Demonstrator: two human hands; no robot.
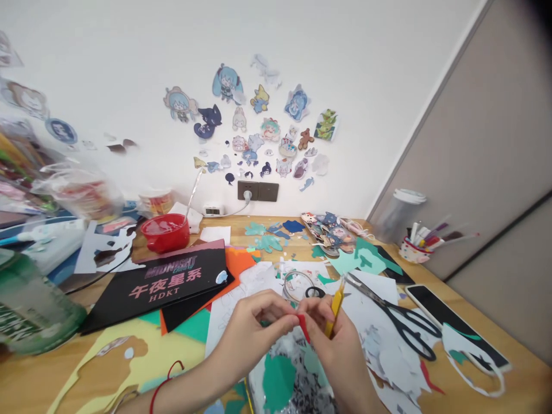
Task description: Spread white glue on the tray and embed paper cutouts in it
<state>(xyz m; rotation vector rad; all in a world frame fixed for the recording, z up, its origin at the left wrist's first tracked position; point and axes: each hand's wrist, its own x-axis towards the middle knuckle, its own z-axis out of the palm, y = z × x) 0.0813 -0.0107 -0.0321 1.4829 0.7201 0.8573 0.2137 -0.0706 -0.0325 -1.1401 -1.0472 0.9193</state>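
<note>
My left hand (263, 316) is closed, its thumb and fingertips pinching one end of a small strip of red paper (304, 328). My right hand (340, 351) steadies the strip's other side between thumb and finger while also gripping a yellow craft knife (337, 307), blade up. Below both hands lies a grey patterned surface with green paper cut-outs (278, 379) on it. Just beyond the fingers are a roll of clear tape (297, 286) and a small black-handled tool (314, 291). Black-handled scissors (399, 313) rest open to the right of my right hand.
White paper scraps (390, 362) and a phone (457, 325) lie at right, near a pen cup (414, 250). On the left are a black folder (172, 282), yellow cut paper (168, 351), a red bowl (166, 233) and a green bottle (37, 305). Stickers cover the wall behind.
</note>
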